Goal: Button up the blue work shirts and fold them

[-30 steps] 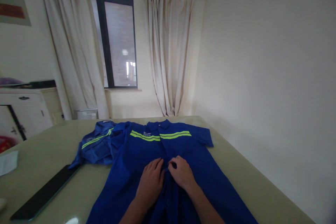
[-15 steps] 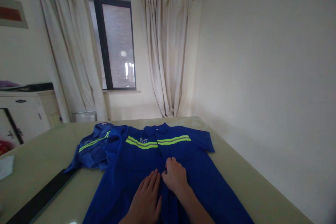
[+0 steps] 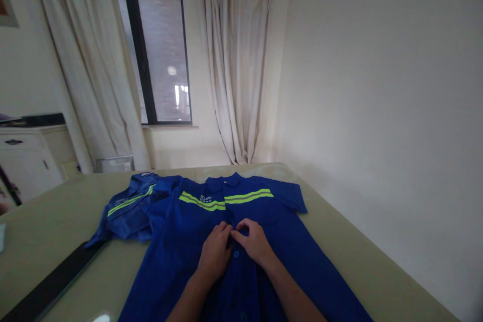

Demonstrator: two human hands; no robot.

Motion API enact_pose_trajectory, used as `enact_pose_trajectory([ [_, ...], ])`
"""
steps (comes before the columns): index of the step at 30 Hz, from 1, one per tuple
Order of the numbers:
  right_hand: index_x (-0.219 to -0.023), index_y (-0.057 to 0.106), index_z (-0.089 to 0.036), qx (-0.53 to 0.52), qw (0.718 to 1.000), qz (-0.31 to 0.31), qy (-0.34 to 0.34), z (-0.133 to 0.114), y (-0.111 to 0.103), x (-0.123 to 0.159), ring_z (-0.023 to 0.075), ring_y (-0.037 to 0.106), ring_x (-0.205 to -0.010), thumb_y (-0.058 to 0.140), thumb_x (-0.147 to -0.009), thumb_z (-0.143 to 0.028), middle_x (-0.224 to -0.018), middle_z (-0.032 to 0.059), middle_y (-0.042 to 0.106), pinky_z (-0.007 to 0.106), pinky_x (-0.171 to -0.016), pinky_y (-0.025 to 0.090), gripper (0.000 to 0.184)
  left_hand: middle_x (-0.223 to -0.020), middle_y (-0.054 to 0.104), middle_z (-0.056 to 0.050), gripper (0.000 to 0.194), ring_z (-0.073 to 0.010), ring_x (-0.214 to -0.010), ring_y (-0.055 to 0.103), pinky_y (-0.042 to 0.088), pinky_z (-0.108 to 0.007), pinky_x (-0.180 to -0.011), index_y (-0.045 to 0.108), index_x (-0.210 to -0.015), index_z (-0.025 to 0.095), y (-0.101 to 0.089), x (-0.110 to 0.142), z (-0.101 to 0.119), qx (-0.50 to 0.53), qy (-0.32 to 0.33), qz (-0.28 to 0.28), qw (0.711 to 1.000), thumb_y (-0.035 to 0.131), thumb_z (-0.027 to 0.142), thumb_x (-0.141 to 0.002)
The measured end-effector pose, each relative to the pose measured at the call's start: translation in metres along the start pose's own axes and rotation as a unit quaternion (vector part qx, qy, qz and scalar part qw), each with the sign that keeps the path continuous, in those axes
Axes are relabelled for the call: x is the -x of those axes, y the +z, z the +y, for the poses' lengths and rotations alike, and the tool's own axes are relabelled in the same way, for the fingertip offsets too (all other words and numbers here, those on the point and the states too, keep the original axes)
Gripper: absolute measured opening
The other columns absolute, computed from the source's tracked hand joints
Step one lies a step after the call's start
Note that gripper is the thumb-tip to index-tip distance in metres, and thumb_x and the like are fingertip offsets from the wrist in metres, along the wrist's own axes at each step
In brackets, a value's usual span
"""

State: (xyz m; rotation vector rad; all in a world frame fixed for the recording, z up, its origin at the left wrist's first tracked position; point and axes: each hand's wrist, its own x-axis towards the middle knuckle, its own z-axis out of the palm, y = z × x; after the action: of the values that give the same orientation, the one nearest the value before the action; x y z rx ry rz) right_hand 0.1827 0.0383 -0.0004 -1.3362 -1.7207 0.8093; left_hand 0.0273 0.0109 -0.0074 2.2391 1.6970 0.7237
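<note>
A blue short-sleeved work shirt (image 3: 294,256) lies spread front side up, its collar pointing away from me. Yellow-green reflective stripes cross its chest. My left hand (image 3: 216,249) is closed at the front placket, fingers bent over the cloth edge. Close against it, my right hand (image 3: 254,242) pinches the same placket between thumb and forefinger. Just below the fingertips a button (image 3: 236,254) shows on the shirt front. What exactly lies between the fingertips is hidden.
A second blue garment (image 3: 130,214) with reflective stripes lies bunched to the left. It touches a long dark flat board (image 3: 56,276) on the greenish table (image 3: 354,256). A white cabinet (image 3: 28,156) stands far left; a wall (image 3: 385,110) runs along the right.
My left hand went from gripping the placket to lying flat, and now grips again. My right hand has come back beside it, a little higher on the shirt. The view shifted slightly right.
</note>
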Motion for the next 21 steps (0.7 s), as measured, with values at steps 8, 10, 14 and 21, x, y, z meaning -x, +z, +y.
enact_pose_trajectory([
  [8,-0.092,0.067,-0.026,0.215,0.976,0.0,0.02,-0.023,0.0,0.018,0.0216,0.067,-0.093,0.065,-0.082,-0.032,-0.098,0.0017,0.07,0.028,-0.072,0.039,0.012,-0.093,0.059,0.0,0.015,-0.0157,-0.09,0.057,0.038,-0.024,-0.074,0.057,-0.087,0.022,-0.001,-0.004,-0.001,0.036,-0.033,0.001,0.999,0.049,0.009,-0.085],
  [10,-0.093,0.067,-0.025,0.245,0.969,0.013,0.025,-0.025,-0.001,0.019,0.0212,0.067,-0.09,0.062,-0.083,-0.029,-0.097,0.0021,0.071,0.028,-0.07,0.039,0.011,-0.094,0.06,0.0,0.011,-0.0163,-0.091,0.057,0.039,-0.025,-0.075,0.058,-0.089,0.023,-0.001,-0.003,-0.001,0.06,-0.018,0.009,0.998,0.05,0.014,-0.088],
  [14,-0.093,0.069,-0.024,0.26,0.965,0.022,0.025,-0.023,-0.002,0.019,0.0209,0.068,-0.09,0.06,-0.083,-0.026,-0.098,0.0034,0.072,0.027,-0.07,0.04,0.013,-0.097,0.061,-0.001,0.011,-0.0174,-0.093,0.058,0.041,-0.026,-0.077,0.058,-0.091,0.023,-0.004,-0.001,0.0,0.095,0.002,0.02,0.995,0.05,0.016,-0.089],
  [21,-0.078,0.074,-0.02,0.085,0.996,0.004,-0.018,-0.014,-0.009,0.007,0.0196,0.068,-0.077,0.052,-0.087,-0.026,-0.079,0.0031,0.075,0.027,-0.069,0.043,0.025,-0.096,0.06,-0.001,0.016,-0.0171,-0.091,0.058,0.043,-0.027,-0.08,0.057,-0.094,0.024,-0.005,0.0,0.004,0.128,0.026,0.051,0.99,0.046,0.013,-0.089],
])
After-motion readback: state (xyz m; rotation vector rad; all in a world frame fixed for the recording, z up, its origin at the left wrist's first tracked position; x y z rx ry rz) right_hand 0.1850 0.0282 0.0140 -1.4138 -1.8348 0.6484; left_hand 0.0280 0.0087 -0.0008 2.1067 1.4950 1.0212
